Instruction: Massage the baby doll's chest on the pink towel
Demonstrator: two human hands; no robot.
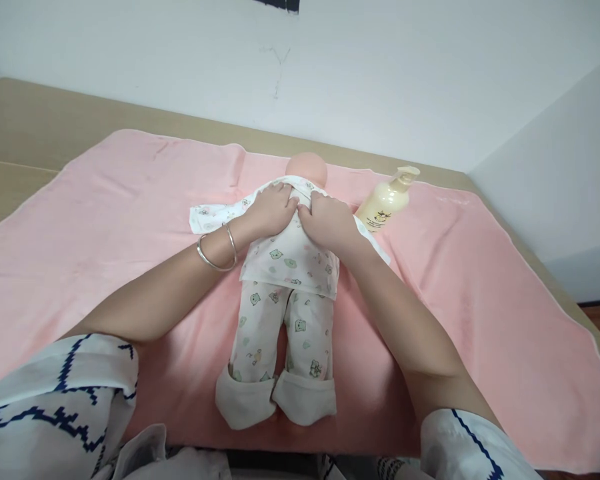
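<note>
A baby doll lies on its back or front, I cannot tell which, with its bald head (306,168) toward the wall. It wears a white printed baby shirt (290,263) and matching trousers (307,330) with turned-up cuffs. My left hand (274,208), a silver bangle at its wrist, rests on the upper shirt with fingers bent on the cloth. Beside it, my right hand (327,220) is closed on the shirt near the collar, fingertips partly hidden. Both thumbs point inward, close together. The shirt's sleeve (215,218) stretches flat to the left.
A pale yellow pump bottle (384,203) stands tilted in view to the right of the doll, close to the other sleeve. Under everything spreads a pink blanket (145,193) over a wooden surface (40,120). A white wall (190,67) rises behind.
</note>
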